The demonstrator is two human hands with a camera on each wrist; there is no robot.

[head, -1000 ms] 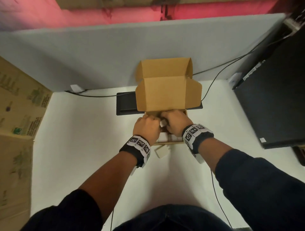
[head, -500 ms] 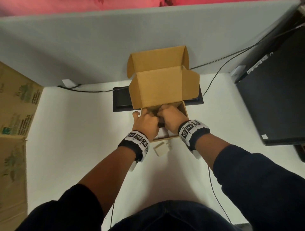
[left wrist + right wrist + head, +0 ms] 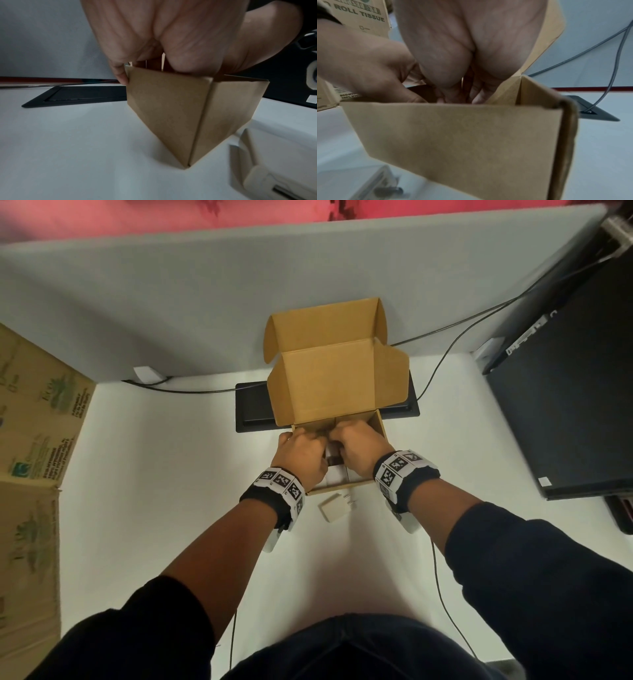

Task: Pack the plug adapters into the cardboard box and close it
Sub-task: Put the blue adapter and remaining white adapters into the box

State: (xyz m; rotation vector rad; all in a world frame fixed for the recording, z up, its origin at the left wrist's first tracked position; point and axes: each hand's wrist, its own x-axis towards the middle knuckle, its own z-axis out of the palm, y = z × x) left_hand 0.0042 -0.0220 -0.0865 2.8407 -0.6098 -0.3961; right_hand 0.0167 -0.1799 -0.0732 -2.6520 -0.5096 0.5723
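Observation:
An open cardboard box (image 3: 337, 381) stands mid-table with its lid upright. My left hand (image 3: 306, 440) and right hand (image 3: 352, 438) both reach into it side by side, fingers curled downward. What they touch is hidden by the hands and the box walls. White plug adapters (image 3: 334, 475) show inside between my wrists. One white adapter (image 3: 335, 507) lies on the table just in front of the box. In the left wrist view my left hand (image 3: 154, 40) dips over the box wall (image 3: 168, 111), little finger outside it. In the right wrist view my right hand (image 3: 462, 54) points down behind the front wall (image 3: 453, 135).
A flat black panel (image 3: 253, 409) lies behind the box, against a grey partition (image 3: 205, 302). A black computer case (image 3: 565, 405) stands at the right, and a printed carton (image 3: 34, 440) at the left. A cable (image 3: 445, 361) runs along the back.
Both hands stay inside the box and have shifted slightly toward its back. The loose adapter in front of the box has not moved.

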